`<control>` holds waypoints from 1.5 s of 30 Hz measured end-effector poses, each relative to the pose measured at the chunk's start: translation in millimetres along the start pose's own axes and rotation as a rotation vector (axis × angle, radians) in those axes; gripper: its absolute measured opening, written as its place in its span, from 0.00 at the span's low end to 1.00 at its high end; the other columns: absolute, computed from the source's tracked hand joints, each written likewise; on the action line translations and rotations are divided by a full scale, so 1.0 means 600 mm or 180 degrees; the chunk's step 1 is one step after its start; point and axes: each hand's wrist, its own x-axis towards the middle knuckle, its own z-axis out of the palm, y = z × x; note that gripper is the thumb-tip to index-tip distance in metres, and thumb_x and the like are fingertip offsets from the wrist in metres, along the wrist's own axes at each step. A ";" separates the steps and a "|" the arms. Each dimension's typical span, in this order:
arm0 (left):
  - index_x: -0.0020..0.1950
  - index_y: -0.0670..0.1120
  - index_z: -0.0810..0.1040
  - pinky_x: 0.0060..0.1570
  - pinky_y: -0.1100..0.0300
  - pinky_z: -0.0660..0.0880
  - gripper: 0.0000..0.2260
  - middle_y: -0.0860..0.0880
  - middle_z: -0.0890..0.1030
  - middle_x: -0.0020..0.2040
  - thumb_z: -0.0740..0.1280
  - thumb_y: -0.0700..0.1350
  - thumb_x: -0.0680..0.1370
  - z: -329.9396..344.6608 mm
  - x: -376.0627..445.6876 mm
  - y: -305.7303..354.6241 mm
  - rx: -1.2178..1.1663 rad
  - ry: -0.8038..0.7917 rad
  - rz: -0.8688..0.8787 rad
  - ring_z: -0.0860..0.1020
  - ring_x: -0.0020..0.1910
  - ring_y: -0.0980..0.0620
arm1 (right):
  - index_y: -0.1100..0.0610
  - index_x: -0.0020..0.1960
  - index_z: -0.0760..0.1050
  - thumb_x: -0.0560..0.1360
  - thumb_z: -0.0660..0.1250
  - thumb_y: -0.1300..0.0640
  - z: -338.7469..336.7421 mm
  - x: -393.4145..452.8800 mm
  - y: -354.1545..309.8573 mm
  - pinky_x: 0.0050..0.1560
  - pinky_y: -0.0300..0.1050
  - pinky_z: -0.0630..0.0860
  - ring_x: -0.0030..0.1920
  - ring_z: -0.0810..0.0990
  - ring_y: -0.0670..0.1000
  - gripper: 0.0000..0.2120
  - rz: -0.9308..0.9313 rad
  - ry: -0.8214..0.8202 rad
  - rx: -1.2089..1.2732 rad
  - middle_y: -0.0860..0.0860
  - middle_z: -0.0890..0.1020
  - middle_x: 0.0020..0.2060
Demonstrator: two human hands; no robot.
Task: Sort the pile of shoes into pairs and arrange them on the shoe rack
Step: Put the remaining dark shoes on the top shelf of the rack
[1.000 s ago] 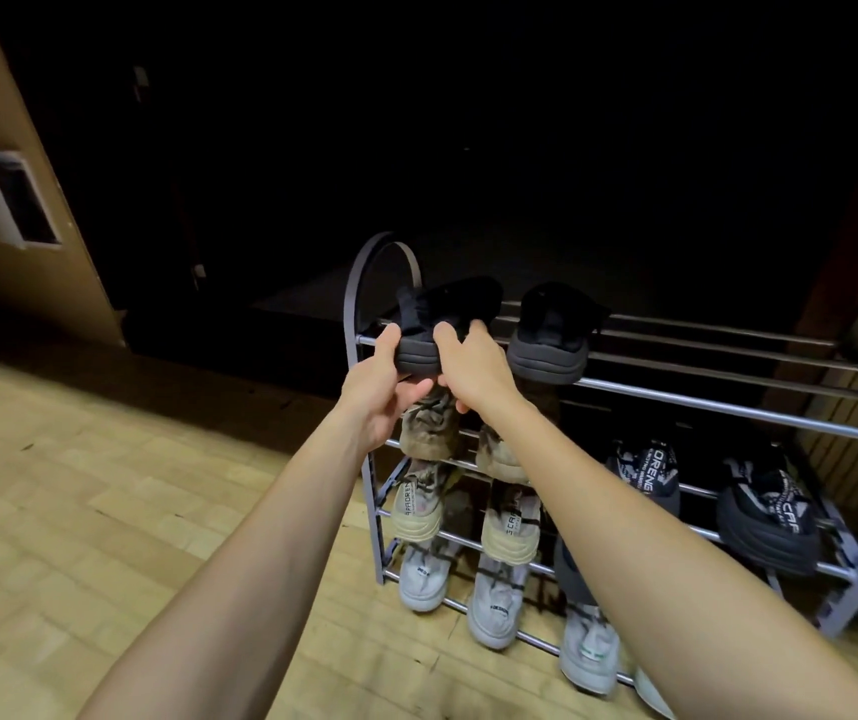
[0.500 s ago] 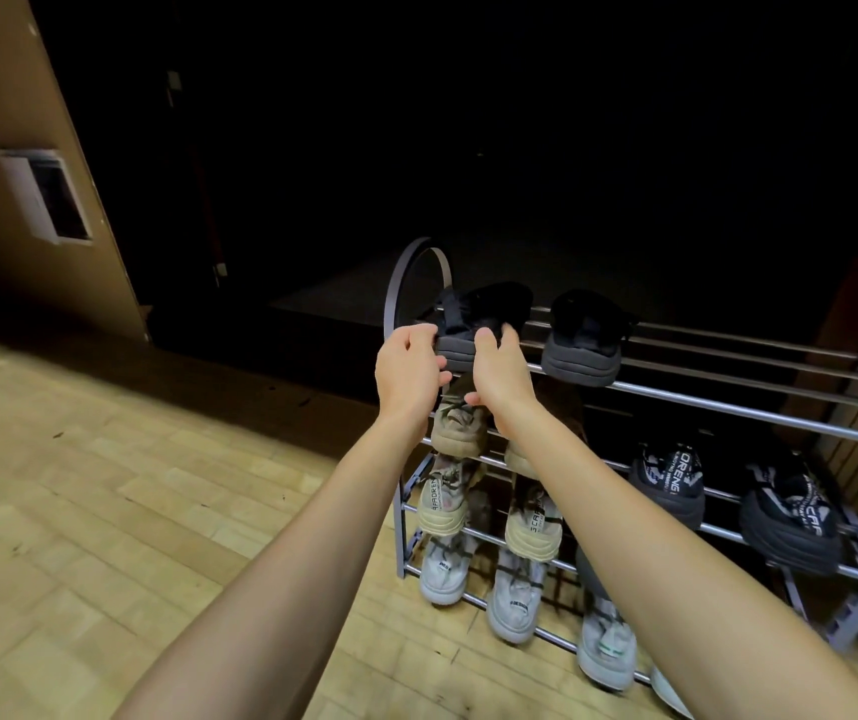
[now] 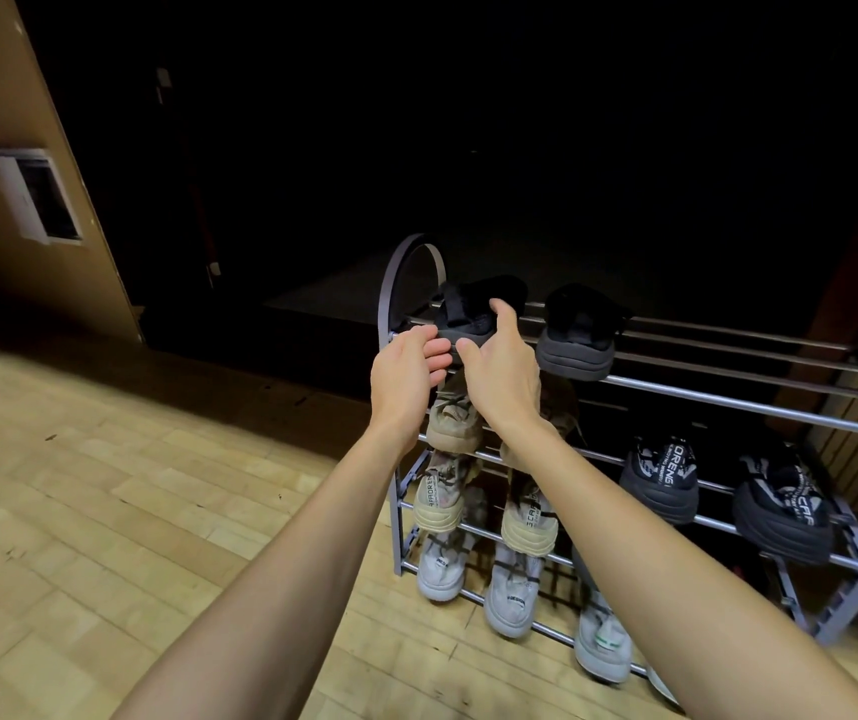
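Head view: left hand and right hand, fingers loosely spread, at black shoe on shoe rack top tier.

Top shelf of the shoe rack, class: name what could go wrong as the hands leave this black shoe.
1. The left black shoe has its heel over the front rail of the shoe rack; it might tip forward as the left hand and right hand loosen.
2. A withdrawing wrist could nudge the tan shoe just beneath.
3. The dim lighting may hide a mismatch with its partner.
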 end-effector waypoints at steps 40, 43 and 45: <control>0.55 0.43 0.80 0.42 0.60 0.72 0.13 0.47 0.82 0.49 0.58 0.48 0.81 -0.455 -0.127 -0.038 0.1268 0.1095 -0.0599 0.78 0.45 0.51 | 0.47 0.71 0.66 0.77 0.54 0.40 0.147 -0.240 -0.039 0.27 0.41 0.70 0.30 0.77 0.45 0.25 0.0024 -0.2806 0.0701 0.48 0.82 0.41; 0.56 0.42 0.79 0.42 0.60 0.72 0.13 0.47 0.82 0.50 0.58 0.47 0.82 -0.520 -0.156 -0.100 0.1523 0.1238 -0.0795 0.78 0.46 0.51 | 0.47 0.70 0.67 0.79 0.53 0.40 0.203 -0.296 -0.013 0.28 0.41 0.69 0.32 0.77 0.47 0.22 0.0166 -0.2921 0.0720 0.49 0.81 0.41; 0.55 0.41 0.79 0.40 0.62 0.72 0.13 0.46 0.82 0.48 0.58 0.45 0.82 -0.562 -0.171 -0.144 0.1576 0.1391 -0.0915 0.78 0.44 0.51 | 0.46 0.68 0.67 0.80 0.53 0.41 0.241 -0.337 0.014 0.28 0.41 0.69 0.33 0.77 0.47 0.20 0.0324 -0.3119 0.0633 0.49 0.81 0.41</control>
